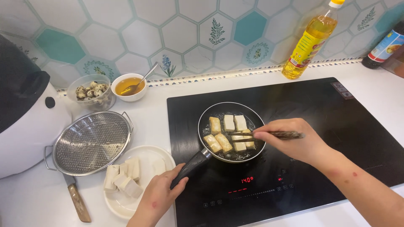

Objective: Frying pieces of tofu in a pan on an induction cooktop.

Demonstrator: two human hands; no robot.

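Currently:
- Left hand (158,197) at 7 o'clock of the frame, fingers wrapped around the black pan handle (190,167).
- Frying pan (232,131) sits near frame centre on the black induction cooktop (336,138), left zone; the handle points to 7 o'clock.
- Right hand (294,141) at 3 o'clock of the pan, closed in a pinch on dark chopsticks (269,135); the tips reach over the pan's right side, on or just above a tofu piece, contact unclear.
- Fried tofu pieces (229,134) lie in the pan, golden on some faces, in two rough rows.
- White plate (162,157) with raw tofu blocks (124,176) at 8 o'clock of the pan, touching the cooktop edge.
- Wire mesh strainer (92,143) overlaps the plate at its 10 o'clock; a wooden-handled knife (78,199) lies below it.
- Bowl of quail eggs (90,92) and a white bowl with spoon (129,86) at 10 o'clock by the wall.
- Oil bottle (311,40) at 1 o'clock.
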